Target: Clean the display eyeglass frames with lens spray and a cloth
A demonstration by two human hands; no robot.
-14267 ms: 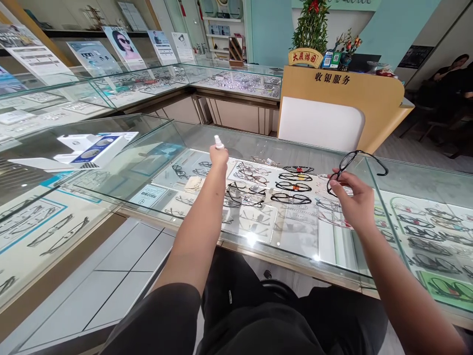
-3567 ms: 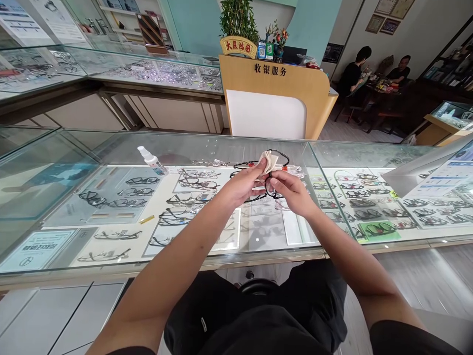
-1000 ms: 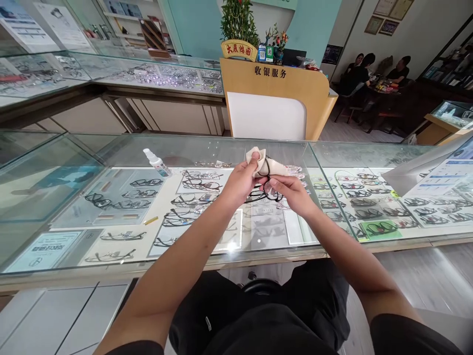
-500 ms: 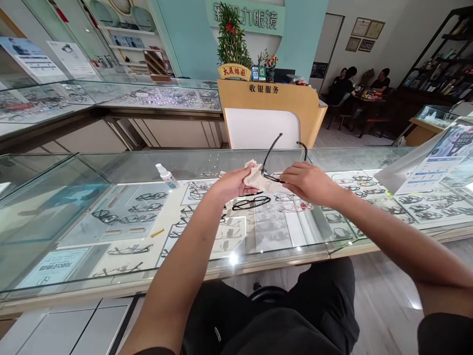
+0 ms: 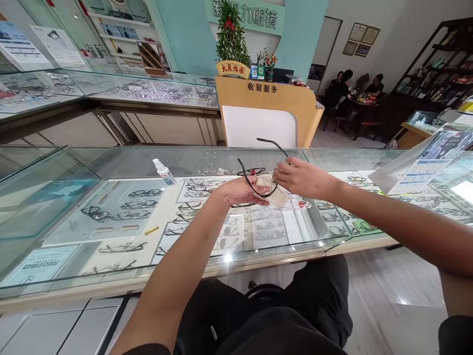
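Teal wall's taking up the back of the room, with a wooden counter standing before it and a leafy plant sitting on top. Off to the far right, a few people are sitting round a table near some dark shelves. Up front, a long glass case is running across the whole view, rows of frames showing through its top. Spray bottle's sitting over on the left, cap up and leaning a bit, and a folded poster is standing on the right.

Now the glasses: black, thin arms, both arms opened out. They're being held up over the middle of the case, between the two hands, one arm curving up across the left hand and the other sticking up behind the right. Pale cloth's hanging right by the rims; can't really tell which bit of lens it's touching.

Left hand is reaching in palm partly up, fingers loosely closing on the cloth. Right hand is coming in from the side, back of the hand showing, fingers curling in and pinching the glasses near a hinge.
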